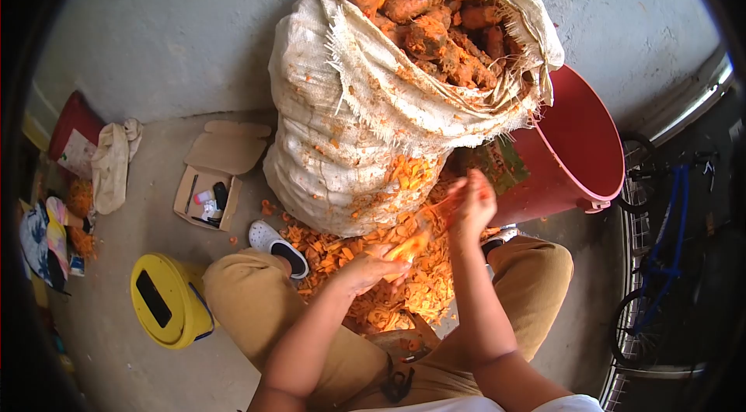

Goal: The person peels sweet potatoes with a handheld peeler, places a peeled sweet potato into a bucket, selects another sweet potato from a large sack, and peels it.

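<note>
My left hand (365,270) is closed around a peeled orange root (409,247), which looks like a carrot. To its upper right, my right hand (474,210) is raised with its fingers curled together; a blurred streak beside them hides what they grip. Beneath both hands spreads a heap of orange peelings (423,291) between my legs. In front stands a big white woven sack (342,116), its mouth rolled back. Rough, soil-stained orange roots (435,31) fill its top.
A red tub (590,148) stands right of the sack. On the left are a yellow bucket (183,295) with a dark phone-like object (153,298) on its lid and an open cardboard box (190,194) of small items. A blue bicycle (668,249) is at far right.
</note>
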Available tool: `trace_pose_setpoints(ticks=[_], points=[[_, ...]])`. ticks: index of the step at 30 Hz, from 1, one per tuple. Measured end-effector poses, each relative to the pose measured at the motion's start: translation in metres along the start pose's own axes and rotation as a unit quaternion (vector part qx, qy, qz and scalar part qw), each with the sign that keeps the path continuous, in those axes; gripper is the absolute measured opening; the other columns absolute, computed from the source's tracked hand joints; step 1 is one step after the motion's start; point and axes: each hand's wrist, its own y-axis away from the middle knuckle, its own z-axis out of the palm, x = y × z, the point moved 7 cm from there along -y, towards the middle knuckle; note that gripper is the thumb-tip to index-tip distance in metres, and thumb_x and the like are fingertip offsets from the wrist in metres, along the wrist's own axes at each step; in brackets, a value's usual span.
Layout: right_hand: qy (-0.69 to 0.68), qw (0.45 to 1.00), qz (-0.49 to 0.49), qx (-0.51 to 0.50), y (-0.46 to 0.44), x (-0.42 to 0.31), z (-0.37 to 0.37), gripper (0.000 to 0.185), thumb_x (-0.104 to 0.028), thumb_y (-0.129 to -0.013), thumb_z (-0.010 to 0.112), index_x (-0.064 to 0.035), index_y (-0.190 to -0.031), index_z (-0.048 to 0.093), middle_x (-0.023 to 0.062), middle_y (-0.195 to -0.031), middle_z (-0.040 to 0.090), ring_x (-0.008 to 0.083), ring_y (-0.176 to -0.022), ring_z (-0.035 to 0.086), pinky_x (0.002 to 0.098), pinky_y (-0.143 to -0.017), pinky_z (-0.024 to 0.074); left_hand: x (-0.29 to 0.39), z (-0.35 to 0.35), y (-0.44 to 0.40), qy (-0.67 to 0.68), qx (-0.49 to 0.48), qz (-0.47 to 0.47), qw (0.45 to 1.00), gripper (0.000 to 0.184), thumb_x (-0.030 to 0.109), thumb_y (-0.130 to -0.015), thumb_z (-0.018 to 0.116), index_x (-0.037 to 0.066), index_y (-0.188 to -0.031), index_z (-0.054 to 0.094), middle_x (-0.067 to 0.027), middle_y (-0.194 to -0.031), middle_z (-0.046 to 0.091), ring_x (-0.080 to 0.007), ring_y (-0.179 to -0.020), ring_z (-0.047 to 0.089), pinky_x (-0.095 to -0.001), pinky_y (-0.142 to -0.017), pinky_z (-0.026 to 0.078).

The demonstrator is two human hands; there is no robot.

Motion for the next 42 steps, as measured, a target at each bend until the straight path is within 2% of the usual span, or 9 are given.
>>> trace_pose_setpoints(ticks=[3,9,13,21,25,29,33,37,42], points=[[-0.077,0.994,-0.019,0.075,-0.063,0.003,-0.058,0.011,-0.012,-0.083,0.051,-0.0005,-0.086,0.051,0.0053,-0.063,0.053,0.0103,-0.050,0.050,0.0216,-0.044,0.0425,-0.005,-0.012,0.015,0.028,0.026,-0.012,0.999,0.019,0.011,-0.076,0.059,0.002,-0.090,0.048,-0.0036,-0.070,0.051,-0.0095,-0.058,0.050,-0.0232,-0.047,0.045],[0.002,0.989,0.088,-0.118,0.038,-0.017,0.047,0.015,-0.011,-0.084,0.049,0.0015,-0.093,0.049,0.0058,-0.063,0.053,0.0110,-0.051,0.050,0.0222,-0.046,0.0447,-0.001,-0.021,0.000,-0.015,0.081,-0.004,0.997,0.033,0.006,-0.071,0.063,0.002,-0.097,0.044,-0.0043,-0.073,0.054,-0.0109,-0.061,0.054,-0.0228,-0.047,0.045],[0.059,0.986,-0.026,-0.154,0.058,0.003,0.054,0.014,-0.006,-0.086,0.044,0.0012,-0.097,0.046,0.0070,-0.066,0.055,0.0112,-0.052,0.051,0.0219,-0.046,0.0447,-0.010,-0.019,0.001,-0.009,0.077,-0.022,0.997,0.030,0.004,-0.069,0.064,0.002,-0.093,0.046,-0.0038,-0.068,0.053,-0.0100,-0.051,0.051,-0.0216,-0.044,0.044],[-0.028,0.998,-0.036,0.032,-0.056,-0.006,-0.033,0.015,-0.014,-0.085,0.047,-0.0025,-0.095,0.048,0.0046,-0.064,0.053,0.0106,-0.049,0.050,0.0212,-0.037,0.0402,-0.010,-0.014,0.013,0.034,0.096,-0.028,0.994,0.031,0.003,-0.069,0.063,-0.003,-0.095,0.046,-0.0051,-0.069,0.052,-0.0117,-0.052,0.054,-0.0235,-0.048,0.047],[0.030,0.993,0.064,-0.099,0.018,-0.024,0.035,0.020,-0.019,-0.084,0.051,-0.0020,-0.094,0.049,0.0058,-0.060,0.054,0.0102,-0.046,0.051,0.0213,-0.036,0.0409,-0.007,-0.018,-0.001,0.061,0.086,-0.022,0.994,0.033,0.002,-0.069,0.063,-0.002,-0.096,0.045,-0.0059,-0.072,0.052,-0.0129,-0.055,0.054,-0.0287,-0.053,0.051],[0.069,0.982,-0.028,-0.172,0.063,0.002,0.055,0.018,-0.013,-0.087,0.043,0.0004,-0.099,0.045,0.0064,-0.065,0.055,0.0107,-0.047,0.050,0.0210,-0.041,0.0440,-0.020,-0.017,-0.004,0.062,0.065,-0.028,0.996,0.034,0.002,-0.070,0.063,-0.001,-0.097,0.043,-0.0041,-0.069,0.051,-0.0118,-0.055,0.052,-0.0287,-0.053,0.051],[0.024,0.997,0.074,-0.029,0.012,0.008,0.021,0.014,-0.010,-0.086,0.044,0.0015,-0.094,0.047,0.0072,-0.063,0.054,0.0101,-0.047,0.050,0.0220,-0.041,0.0431,-0.011,-0.008,-0.002,0.067,0.045,0.000,0.997,0.027,0.003,-0.071,0.062,-0.001,-0.091,0.045,-0.0030,-0.065,0.052,-0.0111,-0.056,0.053,-0.0285,-0.053,0.051],[-0.014,0.998,-0.024,0.057,-0.048,-0.011,-0.022,0.012,-0.014,-0.085,0.047,-0.0015,-0.086,0.048,0.0053,-0.060,0.053,0.0099,-0.044,0.048,0.0211,-0.034,0.0392,-0.016,-0.010,0.010,0.077,0.032,-0.042,0.996,0.028,0.002,-0.071,0.061,-0.001,-0.093,0.044,-0.0037,-0.068,0.051,-0.0104,-0.055,0.051,-0.0297,-0.055,0.052],[0.054,0.990,0.036,-0.126,0.036,-0.003,0.043,0.020,-0.019,-0.085,0.049,-0.0004,-0.092,0.049,0.0065,-0.057,0.054,0.0100,-0.042,0.049,0.0211,-0.038,0.0424,-0.014,-0.013,-0.007,0.085,0.036,-0.001,0.996,0.031,0.002,-0.071,0.061,-0.001,-0.097,0.044,-0.0054,-0.072,0.054,-0.0118,-0.055,0.053,-0.0275,-0.055,0.052]])
